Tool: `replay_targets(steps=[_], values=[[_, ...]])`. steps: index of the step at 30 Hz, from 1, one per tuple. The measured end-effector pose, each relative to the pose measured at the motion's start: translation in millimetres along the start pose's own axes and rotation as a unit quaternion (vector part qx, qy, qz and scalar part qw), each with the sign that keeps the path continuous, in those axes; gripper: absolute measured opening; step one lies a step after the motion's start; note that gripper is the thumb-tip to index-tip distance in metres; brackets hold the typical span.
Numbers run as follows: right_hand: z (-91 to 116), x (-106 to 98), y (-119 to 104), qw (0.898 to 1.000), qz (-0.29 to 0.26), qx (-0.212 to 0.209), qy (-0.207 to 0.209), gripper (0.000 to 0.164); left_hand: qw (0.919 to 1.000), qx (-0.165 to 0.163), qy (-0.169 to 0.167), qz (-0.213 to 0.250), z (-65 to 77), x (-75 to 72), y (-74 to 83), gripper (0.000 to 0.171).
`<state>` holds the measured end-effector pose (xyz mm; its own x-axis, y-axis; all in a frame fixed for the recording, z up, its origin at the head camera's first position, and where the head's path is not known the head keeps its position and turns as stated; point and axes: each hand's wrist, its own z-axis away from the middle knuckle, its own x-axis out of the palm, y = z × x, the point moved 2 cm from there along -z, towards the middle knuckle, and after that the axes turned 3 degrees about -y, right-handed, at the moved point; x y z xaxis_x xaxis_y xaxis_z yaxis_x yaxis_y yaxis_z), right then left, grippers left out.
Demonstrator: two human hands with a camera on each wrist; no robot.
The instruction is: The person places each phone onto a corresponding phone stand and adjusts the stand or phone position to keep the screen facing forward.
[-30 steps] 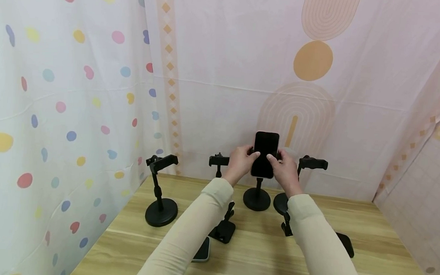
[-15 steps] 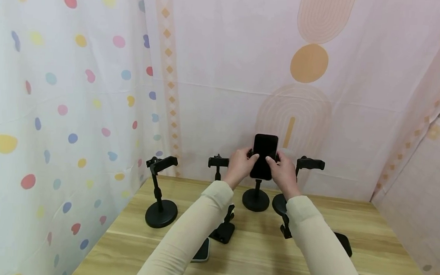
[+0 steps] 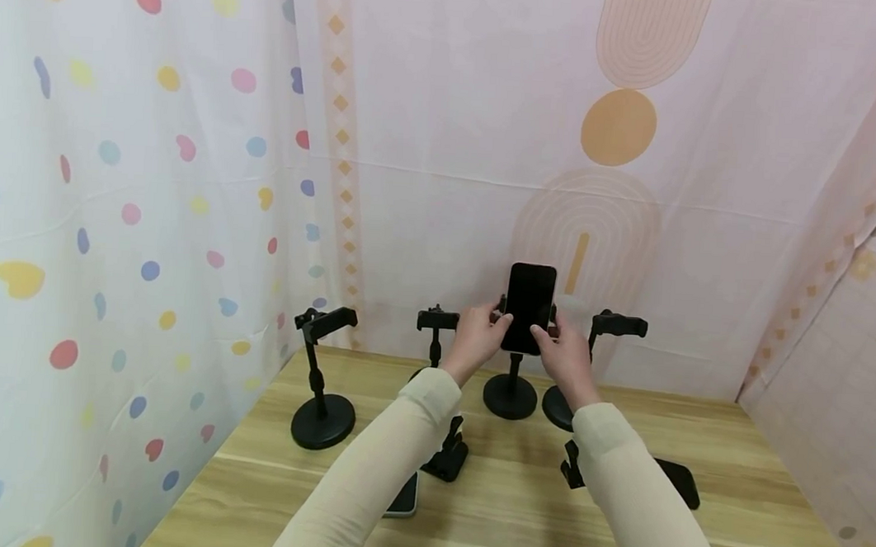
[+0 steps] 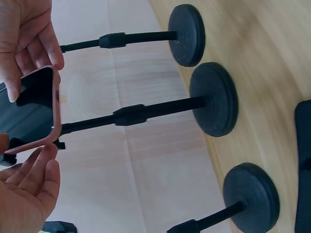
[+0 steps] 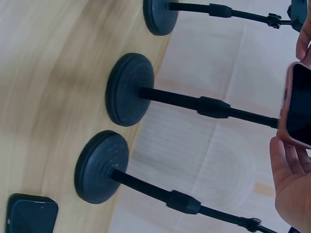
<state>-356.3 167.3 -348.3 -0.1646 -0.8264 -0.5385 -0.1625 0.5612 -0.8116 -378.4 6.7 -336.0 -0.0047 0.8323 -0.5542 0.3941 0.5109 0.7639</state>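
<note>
A smartphone (image 3: 529,307) with a dark screen and a pinkish frame stands upright at the top of a black phone stand (image 3: 511,396). My left hand (image 3: 477,333) grips its left edge low down, thumb on the front. On the opposite side, my right hand (image 3: 566,350) holds the right edge with its thumb over the screen. Dark clamp ends show beside the phone just above the fingers. In the left wrist view, the phone's pink edge (image 4: 57,104) meets the stand's thin pole (image 4: 146,111). The back of the phone is hidden.
More black phone stands rise at the far left (image 3: 322,420), left of centre (image 3: 436,339) and to the right (image 3: 619,324). Small folding holders (image 3: 449,456) (image 3: 572,466) and dark phones (image 3: 402,499) (image 3: 680,483) lie nearer, partly behind the sleeves. Curtains back the wooden table (image 3: 500,516).
Both hands have slid slightly down the phone's edges, with the thumbs lower on the screen. The phone stays at the top of its stand, and the view has shifted slightly.
</note>
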Motion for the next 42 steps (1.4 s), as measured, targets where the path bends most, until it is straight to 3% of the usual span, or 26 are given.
replay_targets(steps=[4,9,17,22,28,35,42], values=[[5,2,7,1.0,0.014,0.004,-0.004,0.056,0.9999,-0.004,-0.012,0.008,6.8,3.2,-7.8,0.044],[11,4,15,1.0,0.017,-0.002,-0.009,0.053,0.9996,-0.003,-0.028,0.009,14.5,8.2,-17.2,0.044],[19,7,31,0.999,0.026,-0.007,-0.021,0.052,0.9988,0.035,-0.035,0.004,23.4,12.1,-26.1,0.024],[23,3,44,0.999,0.021,-0.001,-0.032,0.055,0.9978,0.039,-0.054,-0.003,30.4,12.6,-34.4,0.03],[27,-5,57,0.999,0.036,0.001,-0.036,0.057,0.9934,0.022,-0.083,-0.077,43.3,11.2,-44.5,0.032],[29,-17,66,0.997,0.067,0.015,-0.043,0.062,0.9773,-0.027,-0.12,-0.172,52.7,13.4,-52.9,0.038],[32,-31,75,0.995,0.084,0.027,-0.046,0.063,0.9456,-0.033,-0.164,-0.279,60.2,18.1,-58.6,0.041]])
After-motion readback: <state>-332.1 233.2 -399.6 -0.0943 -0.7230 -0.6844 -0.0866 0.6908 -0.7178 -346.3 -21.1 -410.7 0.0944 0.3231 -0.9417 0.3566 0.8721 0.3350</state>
